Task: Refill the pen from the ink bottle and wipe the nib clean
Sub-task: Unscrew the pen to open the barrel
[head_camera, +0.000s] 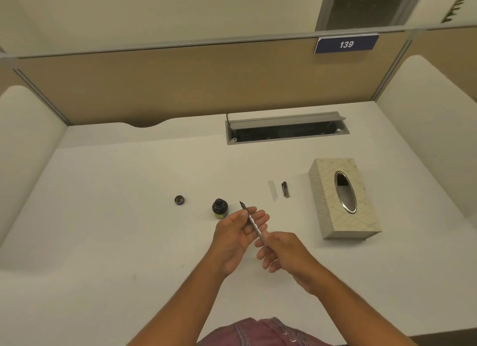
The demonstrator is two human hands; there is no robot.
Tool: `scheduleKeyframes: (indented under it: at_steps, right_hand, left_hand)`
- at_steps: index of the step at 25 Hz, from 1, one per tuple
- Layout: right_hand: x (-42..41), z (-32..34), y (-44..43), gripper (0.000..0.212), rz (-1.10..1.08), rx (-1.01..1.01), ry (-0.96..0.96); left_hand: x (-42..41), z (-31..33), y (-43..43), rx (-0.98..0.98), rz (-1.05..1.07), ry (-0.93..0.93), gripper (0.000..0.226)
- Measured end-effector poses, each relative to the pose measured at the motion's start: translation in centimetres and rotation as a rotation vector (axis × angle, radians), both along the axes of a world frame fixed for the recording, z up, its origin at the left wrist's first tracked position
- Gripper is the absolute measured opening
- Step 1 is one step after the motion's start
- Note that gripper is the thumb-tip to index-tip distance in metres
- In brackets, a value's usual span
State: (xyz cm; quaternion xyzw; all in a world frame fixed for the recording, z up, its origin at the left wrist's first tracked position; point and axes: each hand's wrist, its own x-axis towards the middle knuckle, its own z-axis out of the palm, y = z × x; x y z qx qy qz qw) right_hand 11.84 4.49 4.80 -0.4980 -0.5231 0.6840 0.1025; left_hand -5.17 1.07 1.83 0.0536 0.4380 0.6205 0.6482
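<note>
"139" on blue partition sign (346, 44)

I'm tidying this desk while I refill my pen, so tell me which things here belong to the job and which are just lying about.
For the job:
- pen, held by left hand and right hand
- open ink bottle
- bottle cap
- pen cap
- pale pen barrel, probably
- tissue box, for wiping the nib

Lying about:
- open cable hatch
- sign 139
</note>
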Motion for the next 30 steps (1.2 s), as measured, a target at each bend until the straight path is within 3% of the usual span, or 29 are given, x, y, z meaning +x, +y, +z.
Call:
scheduleKeyframes:
  at_steps: [5, 14, 18, 22, 24, 27, 30]
  right_hand:
    - [-0.8, -0.2, 0.6, 0.033, -0.063, -0.099, 0.086]
    - [-1.5, -0.6, 0.4, 0.010, -0.187, 0.137, -0.008]
    - [-1.3, -0.7, 0.2, 0.019, -0.178, 0.097, -0.005]
    - [-1.0, -0.5, 0.6, 0.043, -0.175, -0.209, 0.144]
    - [-0.8, -0.4, 0.8, 0.040, -0.197, -0.252, 0.222]
    - [-0.6, -0.3, 1.0, 0.021, -0.202, -0.146, 0.200]
    - [-0.6, -0.3, 1.4, 0.033, -0.213, -0.184, 0.183]
  left_hand:
    - [-1.1, 0.2, 0.4, 0.037, -0.011, -0.036, 0.030]
    - [-0.5, 0.2, 1.1, -0.033, 0.088, 0.047, 0.023]
    - [-0.7, 0.3, 1.0, -0.044, 0.084, 0.024, 0.023]
    - [-0.6, 0.5, 1.3, 0.001, 0.081, -0.014, 0.025]
    - [-0.5, 0.6, 1.3, 0.016, 0.089, -0.027, 0.026]
    - [-0.4, 0.7, 1.3, 0.036, 0.104, -0.041, 0.026]
    - [-0.4, 0.7, 1.4, 0.043, 0.120, -0.032, 0.027]
